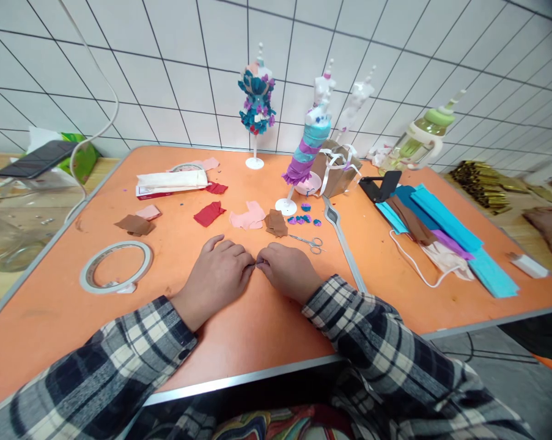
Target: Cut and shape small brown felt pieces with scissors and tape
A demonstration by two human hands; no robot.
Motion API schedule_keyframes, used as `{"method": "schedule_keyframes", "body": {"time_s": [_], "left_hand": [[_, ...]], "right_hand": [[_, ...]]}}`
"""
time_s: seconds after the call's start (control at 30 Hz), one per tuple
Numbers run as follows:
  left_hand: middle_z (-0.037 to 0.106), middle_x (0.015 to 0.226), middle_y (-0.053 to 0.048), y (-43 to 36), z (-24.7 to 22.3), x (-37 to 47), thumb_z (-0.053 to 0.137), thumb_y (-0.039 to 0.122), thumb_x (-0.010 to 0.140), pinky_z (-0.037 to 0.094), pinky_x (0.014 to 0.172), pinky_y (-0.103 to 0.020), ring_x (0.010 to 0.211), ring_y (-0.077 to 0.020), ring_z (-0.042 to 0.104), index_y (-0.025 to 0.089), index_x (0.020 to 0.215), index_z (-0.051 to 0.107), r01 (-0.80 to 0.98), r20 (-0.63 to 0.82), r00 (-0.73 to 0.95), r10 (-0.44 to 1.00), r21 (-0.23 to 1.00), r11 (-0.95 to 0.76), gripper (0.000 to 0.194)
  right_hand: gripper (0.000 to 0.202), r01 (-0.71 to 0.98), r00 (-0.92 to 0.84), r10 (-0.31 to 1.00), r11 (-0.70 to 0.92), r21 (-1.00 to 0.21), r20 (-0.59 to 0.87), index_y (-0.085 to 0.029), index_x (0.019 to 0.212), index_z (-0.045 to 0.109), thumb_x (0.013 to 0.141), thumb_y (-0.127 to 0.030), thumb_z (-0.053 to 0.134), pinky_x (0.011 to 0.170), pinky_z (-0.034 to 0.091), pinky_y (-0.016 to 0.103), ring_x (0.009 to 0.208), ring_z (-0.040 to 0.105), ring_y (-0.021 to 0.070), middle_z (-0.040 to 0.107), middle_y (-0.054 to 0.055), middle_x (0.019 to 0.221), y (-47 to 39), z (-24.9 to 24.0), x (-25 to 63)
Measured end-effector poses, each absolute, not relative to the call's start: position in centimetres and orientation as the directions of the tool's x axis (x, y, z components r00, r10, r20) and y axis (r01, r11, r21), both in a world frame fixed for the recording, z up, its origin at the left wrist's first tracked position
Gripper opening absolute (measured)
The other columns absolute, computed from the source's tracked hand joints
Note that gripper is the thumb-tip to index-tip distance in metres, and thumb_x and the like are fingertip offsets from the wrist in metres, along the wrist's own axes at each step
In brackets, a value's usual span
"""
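While the left hand (218, 275) and right hand (289, 269) pinch a tiny dark piece (256, 263), too small to identify, at worktop (248, 342) centre, near the scissors (311, 242), brace both wrists; apply light, even pressure.

Table (239, 324) orange. Left of my scissors (313, 244), silver: brown paper pieces (276, 223), pink scraps (248, 216), red scrap (209, 213). Beyond them: mini mannequin (304, 146) wrapped in turquoise and purple bands. Nearer me: plaid sleeves (367, 330), black, grey and cream.
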State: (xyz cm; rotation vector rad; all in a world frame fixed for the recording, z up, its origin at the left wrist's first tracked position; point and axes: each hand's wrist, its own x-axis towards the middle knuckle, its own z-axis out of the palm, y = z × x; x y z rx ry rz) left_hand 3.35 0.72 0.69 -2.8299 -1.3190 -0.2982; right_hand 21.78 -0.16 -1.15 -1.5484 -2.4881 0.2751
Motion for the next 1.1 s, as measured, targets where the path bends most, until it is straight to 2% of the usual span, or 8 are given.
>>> {"method": "schedule_keyframes", "body": {"time_s": [0.17,0.33,0.43,0.57,0.77,0.9,1.1], "left_hand": [[0.071,0.082,-0.006,0.7,0.6,3.4,0.054,0.027,0.092,0.039,0.101,-0.053,0.088,-0.0277,0.065,0.02,0.085,0.071,0.757,0.18,0.633,0.753,0.06,-0.651,0.02],[0.068,0.085,-0.009,0.8,0.5,3.4,0.053,0.027,0.093,0.049,0.08,-0.043,0.087,-0.0283,0.061,0.018,0.085,0.072,0.744,0.173,0.649,0.741,0.059,-0.665,0.022],[0.068,0.084,-0.009,0.9,0.5,3.4,0.053,0.025,0.092,0.049,0.081,-0.044,0.086,-0.0284,0.061,0.017,0.086,0.072,0.747,0.173,0.646,0.744,0.062,-0.662,0.021],[0.069,0.083,-0.009,0.8,0.4,3.3,0.052,0.022,0.093,0.05,0.08,-0.042,0.086,-0.0276,0.063,0.017,0.087,0.071,0.733,0.155,0.657,0.738,0.098,-0.673,0.021],[0.071,0.083,-0.01,0.9,0.0,3.1,0.052,0.018,0.094,0.051,0.076,-0.038,0.083,-0.0262,0.065,0.015,0.099,0.07,0.738,0.153,0.639,0.754,0.155,-0.656,0.019],[0.073,0.086,-0.01,1.1,0.0,3.1,0.053,0.017,0.093,0.051,0.08,-0.04,0.088,-0.0273,0.065,0.017,0.091,0.074,0.702,0.138,0.682,0.718,0.153,-0.696,0.021],[0.072,0.083,-0.009,1.2,0.1,3.1,0.052,0.022,0.092,0.05,0.078,-0.042,0.083,-0.0271,0.065,0.018,0.088,0.074,0.713,0.164,0.667,0.727,0.144,-0.686,0.022]], "right_hand": [[0.018,0.87,-0.418,0.907,0.417,-0.262,0.056,-0.022,0.099,0.065,0.098,-0.033,0.051,0.061,0.033,0.029,0.08,0.061,0.0169,0.066,0.002,0.096,-0.2,-1.0,21.8],[0.018,0.867,-0.412,0.909,0.411,-0.28,0.059,-0.022,0.104,0.064,0.098,-0.033,0.051,0.061,0.033,0.029,0.082,0.061,0.0171,0.067,0.002,0.096,-0.3,-0.9,21.8],[0.02,0.863,-0.417,0.907,0.414,-0.291,0.054,-0.023,0.107,0.064,0.098,-0.034,0.05,0.063,0.034,0.029,0.085,0.062,0.0172,0.067,0.002,0.098,-0.2,-1.0,21.8],[0.021,0.868,-0.421,0.907,0.411,-0.278,0.027,-0.023,0.101,0.067,0.099,-0.034,0.049,0.063,0.033,0.029,0.083,0.061,0.0171,0.067,0.002,0.095,-0.2,-0.8,21.8],[0.027,0.863,-0.442,0.897,0.427,-0.271,0.008,-0.021,0.104,0.068,0.101,-0.033,0.045,0.066,0.035,0.028,0.086,0.062,0.0171,0.067,0.004,0.098,0.0,-0.5,21.9],[0.027,0.862,-0.444,0.896,0.433,-0.264,0.019,-0.021,0.102,0.07,0.1,-0.033,0.046,0.067,0.037,0.029,0.088,0.062,0.0177,0.068,0.004,0.098,-0.3,-0.3,21.9],[0.025,0.875,-0.432,0.901,0.428,-0.227,0.036,-0.021,0.103,0.067,0.097,-0.039,0.051,0.063,0.038,0.03,0.083,0.063,0.0185,0.067,0.004,0.101,-0.8,0.0,21.7]]}}
